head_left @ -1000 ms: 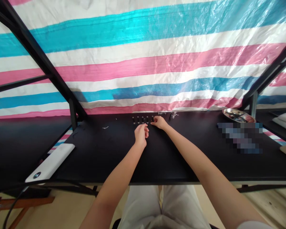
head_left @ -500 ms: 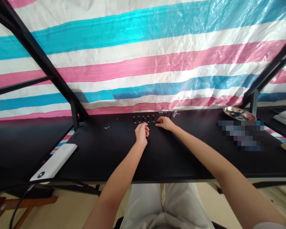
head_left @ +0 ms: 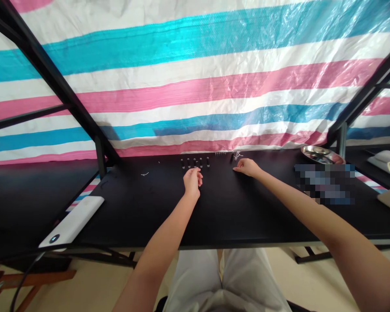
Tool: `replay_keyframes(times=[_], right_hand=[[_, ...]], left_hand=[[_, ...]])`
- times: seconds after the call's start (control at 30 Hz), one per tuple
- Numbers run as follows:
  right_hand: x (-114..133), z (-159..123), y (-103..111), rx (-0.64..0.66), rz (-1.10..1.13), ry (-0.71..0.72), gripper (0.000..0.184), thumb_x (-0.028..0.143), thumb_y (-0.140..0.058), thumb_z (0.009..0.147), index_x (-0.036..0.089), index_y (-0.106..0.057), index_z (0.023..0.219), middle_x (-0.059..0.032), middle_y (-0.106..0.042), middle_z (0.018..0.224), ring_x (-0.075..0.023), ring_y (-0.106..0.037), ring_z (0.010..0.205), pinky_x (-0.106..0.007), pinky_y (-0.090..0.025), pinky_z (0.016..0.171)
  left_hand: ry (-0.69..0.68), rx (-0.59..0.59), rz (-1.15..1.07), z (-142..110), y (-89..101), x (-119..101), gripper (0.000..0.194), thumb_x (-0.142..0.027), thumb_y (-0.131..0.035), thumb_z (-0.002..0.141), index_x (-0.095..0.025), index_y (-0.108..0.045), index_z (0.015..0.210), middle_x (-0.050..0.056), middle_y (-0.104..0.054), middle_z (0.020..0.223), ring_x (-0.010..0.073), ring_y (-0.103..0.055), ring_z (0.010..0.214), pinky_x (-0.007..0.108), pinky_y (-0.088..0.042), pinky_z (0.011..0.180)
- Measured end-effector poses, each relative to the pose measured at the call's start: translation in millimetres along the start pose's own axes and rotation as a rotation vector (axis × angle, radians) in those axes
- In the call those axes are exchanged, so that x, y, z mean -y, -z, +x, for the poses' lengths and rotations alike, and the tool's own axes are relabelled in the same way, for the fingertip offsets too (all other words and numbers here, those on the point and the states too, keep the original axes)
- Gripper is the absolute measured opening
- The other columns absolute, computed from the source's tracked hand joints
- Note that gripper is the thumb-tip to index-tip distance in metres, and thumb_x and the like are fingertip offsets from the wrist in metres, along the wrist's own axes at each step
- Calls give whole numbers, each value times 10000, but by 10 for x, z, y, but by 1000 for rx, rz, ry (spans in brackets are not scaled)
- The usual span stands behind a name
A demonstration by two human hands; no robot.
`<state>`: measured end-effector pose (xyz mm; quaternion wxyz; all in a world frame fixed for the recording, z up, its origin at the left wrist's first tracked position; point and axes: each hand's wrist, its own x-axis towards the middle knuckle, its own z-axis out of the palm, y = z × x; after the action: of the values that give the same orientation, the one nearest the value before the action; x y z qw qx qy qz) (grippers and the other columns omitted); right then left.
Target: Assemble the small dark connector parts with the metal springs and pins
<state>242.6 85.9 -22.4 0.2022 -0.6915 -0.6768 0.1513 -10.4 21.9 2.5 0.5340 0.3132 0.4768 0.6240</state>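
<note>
My left hand (head_left: 192, 182) rests on the black table just in front of a row of small black cylinders (head_left: 201, 163) with silvery ends. Its fingers are loosely bent with gaps between them, and I see nothing held. Further right, my right hand (head_left: 248, 168) hovers low over the table, thumb and fingers apart and nothing visible between them. Just beyond its fingertips are another small dark cylinder (head_left: 232, 157) and a pale clump with white strands (head_left: 237, 154). Several tiny silvery pieces (head_left: 220, 154), perhaps springs, line up near the table's back edge.
A shiny metal dish (head_left: 323, 154) sits at the back right, with a blurred-out object (head_left: 326, 184) in front of it. On the left lies a white power bank-like box (head_left: 72, 221) with a cable. Black frame posts (head_left: 99, 151) and striped plastic sheeting (head_left: 214, 91) stand behind the table.
My right hand has left the rightmost cylinder of the row, which stays standing there, and moved right toward the separate dark cylinder. My left hand has stayed put.
</note>
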Motion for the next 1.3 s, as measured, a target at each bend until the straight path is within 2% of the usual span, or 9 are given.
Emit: replay_keyframes(times=[0.1,0.23,0.33,0.5,0.73,0.9,1.0,1.1,1.3], right_hand=[[-75,90,24,-59,-3,-79,290,385,-713,604,172,-572,741,-22,-623,741,-145,-578,675,-238,-406,572],[-79,189,-37,-121,71,-134,491,423,-711,602,150,-527,967,-36,-624,803,-155,-589,709,-249,-420,598],[-36,272,-97,-127,90,-149,538,464,-695,604,157,-512,1007,-43,-626,827,-170,-596,751,-261,-422,622],[81,381,-158,-160,71,-242,495,567,-636,616,192,-549,927,-56,-645,873,-227,-601,839,-331,-420,713],[180,337,-195,-219,47,-220,243,437,-581,723,198,-613,749,-62,-661,848,-225,-603,850,-325,-402,731],[284,141,-230,-282,197,-116,243,421,-602,700,184,-581,653,-32,-632,696,-180,-579,685,-271,-400,639],[504,-98,-253,-339,462,16,337,494,-595,687,175,-530,600,-6,-564,583,-143,-517,583,-247,-386,580],[768,-398,-240,-284,601,135,395,553,-581,684,178,-507,586,10,-507,543,-121,-459,534,-241,-370,537],[977,-825,-117,-217,499,273,337,497,-505,782,191,-497,640,12,-491,562,-115,-446,532,-233,-368,536]], left_hand=[[-3,1,5,3,3,3,105,-245,-542,649,-148,-521,681,-51,-477,453,40,-346,293,181,-187,326],[-7,3,14,-4,2,-1,114,-254,-550,649,-149,-521,684,-52,-477,454,37,-347,292,178,-185,326],[-6,1,18,-21,-3,-17,124,-263,-552,652,-148,-521,684,-52,-477,455,33,-345,291,176,-184,327],[-12,15,25,-25,-2,-15,131,-274,-551,662,-148,-521,678,-51,-478,456,35,-349,290,177,-186,324],[-25,30,29,-15,-3,11,128,-274,-552,672,-151,-519,679,-51,-478,456,37,-350,288,178,-182,322],[-37,48,74,-40,-21,-1,117,-265,-542,689,-152,-516,671,-46,-489,455,38,-356,286,175,-191,322],[-35,112,148,-54,-35,18,126,-275,-543,705,-152,-524,681,-33,-513,478,45,-382,295,175,-204,323],[-61,221,241,-92,-55,37,164,-317,-546,730,-154,-540,717,-15,-543,530,49,-397,304,178,-212,320],[-373,295,319,-253,-81,-3,271,-346,-608,725,-207,-621,958,-7,-556,722,22,-381,390,176,-291,394]])
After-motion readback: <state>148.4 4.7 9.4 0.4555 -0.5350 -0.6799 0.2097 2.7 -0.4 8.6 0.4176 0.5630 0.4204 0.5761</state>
